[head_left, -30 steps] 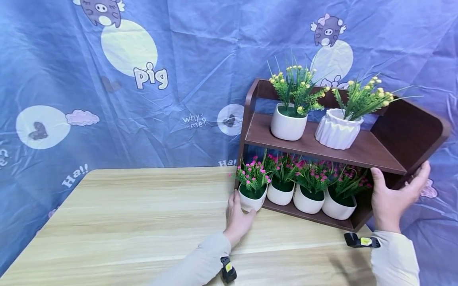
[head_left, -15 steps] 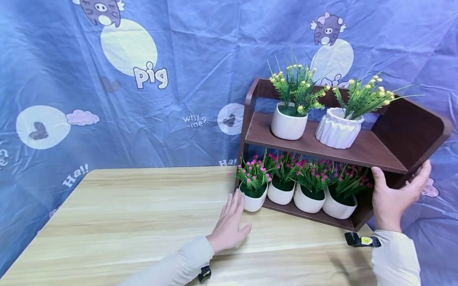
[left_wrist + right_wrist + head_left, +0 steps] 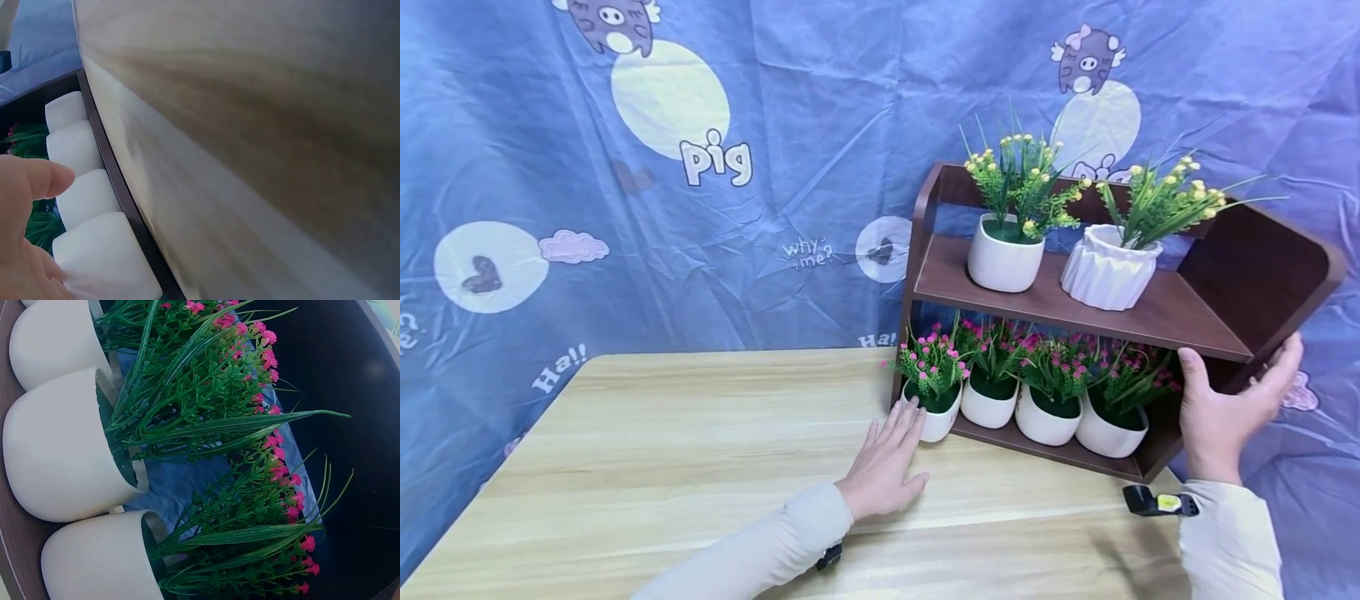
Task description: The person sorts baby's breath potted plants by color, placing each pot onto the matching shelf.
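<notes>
A dark brown two-tier shelf [image 3: 1195, 312] stands at an angle on the right of the table. My right hand [image 3: 1228, 425] grips its right side panel, thumb in front below the upper board and fingers round the outer side. Several white pots with pink flowers line the lower tier. My left hand [image 3: 882, 467], fingers straight, rests its fingertips against the leftmost pink-flowered pot [image 3: 942, 423]. In the left wrist view its thumb [image 3: 53, 178] extends in front of the pots. The right wrist view shows white pots [image 3: 56, 447] and pink flowers [image 3: 269, 359] close up.
On the upper tier stand a smooth white pot [image 3: 1006, 262] and a pleated white pot [image 3: 1108, 271], both with yellow flowers. The light wooden table [image 3: 700, 450] extends to the left. A blue printed cloth [image 3: 820, 125] hangs behind.
My left hand let go of the leftmost pot, drew back with straightened fingers, then moved its fingertips onto the pot's front. My right hand keeps its grip on the shelf.
</notes>
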A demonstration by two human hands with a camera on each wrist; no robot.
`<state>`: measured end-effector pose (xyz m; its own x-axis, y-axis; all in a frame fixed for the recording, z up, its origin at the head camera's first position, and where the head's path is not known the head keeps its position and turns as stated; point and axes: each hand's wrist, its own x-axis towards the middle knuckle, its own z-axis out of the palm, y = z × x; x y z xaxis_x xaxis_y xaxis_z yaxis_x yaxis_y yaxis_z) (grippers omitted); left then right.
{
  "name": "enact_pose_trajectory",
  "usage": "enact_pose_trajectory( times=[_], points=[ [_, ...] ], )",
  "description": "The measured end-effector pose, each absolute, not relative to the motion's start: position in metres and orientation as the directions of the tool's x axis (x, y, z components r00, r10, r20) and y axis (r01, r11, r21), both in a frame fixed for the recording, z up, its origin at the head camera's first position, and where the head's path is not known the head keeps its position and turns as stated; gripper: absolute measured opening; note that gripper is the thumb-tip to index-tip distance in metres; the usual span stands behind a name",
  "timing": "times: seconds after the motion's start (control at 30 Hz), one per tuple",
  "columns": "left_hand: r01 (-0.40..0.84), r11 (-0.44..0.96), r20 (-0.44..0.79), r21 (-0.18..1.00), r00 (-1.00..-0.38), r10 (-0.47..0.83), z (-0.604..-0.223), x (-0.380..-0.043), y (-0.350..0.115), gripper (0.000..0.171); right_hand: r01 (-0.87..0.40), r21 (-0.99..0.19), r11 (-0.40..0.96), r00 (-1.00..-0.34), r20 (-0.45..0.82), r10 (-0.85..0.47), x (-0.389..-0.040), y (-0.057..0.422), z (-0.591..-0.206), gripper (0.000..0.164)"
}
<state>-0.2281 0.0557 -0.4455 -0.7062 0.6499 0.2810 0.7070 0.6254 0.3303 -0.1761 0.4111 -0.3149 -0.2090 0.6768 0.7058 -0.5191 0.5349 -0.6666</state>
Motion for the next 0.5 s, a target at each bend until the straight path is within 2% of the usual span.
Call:
enact_pose_trajectory(
  times=[0.17, 0.5],
  points=[
    [0.705, 0.632, 0.288, 0.323, -0.709, 0.643, -0.445, -0.228, 0.061, 0.084, -0.518, -0.666, 0.537, -0.208, 0.706, 0.676, -0.176, 0.411, -0.315, 0.091],
    [0.659, 0.682, 0.265, 0.317, -0.752, 0.603, -0.441, -0.232, 0.075, 0.084, -0.527, -0.676, 0.516, -0.21, 0.691, 0.691, -0.175, 0.406, -0.312, 0.094]
  ],
)
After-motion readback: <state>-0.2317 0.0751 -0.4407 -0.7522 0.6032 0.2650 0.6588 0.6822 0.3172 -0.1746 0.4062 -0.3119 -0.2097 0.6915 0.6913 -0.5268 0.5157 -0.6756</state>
